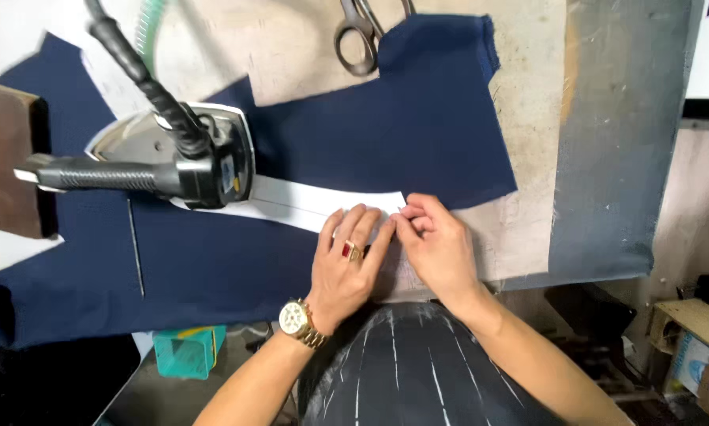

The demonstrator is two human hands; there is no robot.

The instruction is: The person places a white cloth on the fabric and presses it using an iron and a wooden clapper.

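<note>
Two hands work the end of 1 white strip (323, 207) lying on navy cloth (402, 134) on the desk (528, 118). Left hand (346, 264) lies flat w/ fingers spread, pressing just below the strip; right hand (437, 244) has fingers pinched together on the strip's tip. Strip looks thin, light, floppy – prob. best taken at the edge. 1 iron (173, 162) sits on the strip's other end; 1 pair of scissors (362, 31) well above it.
</note>
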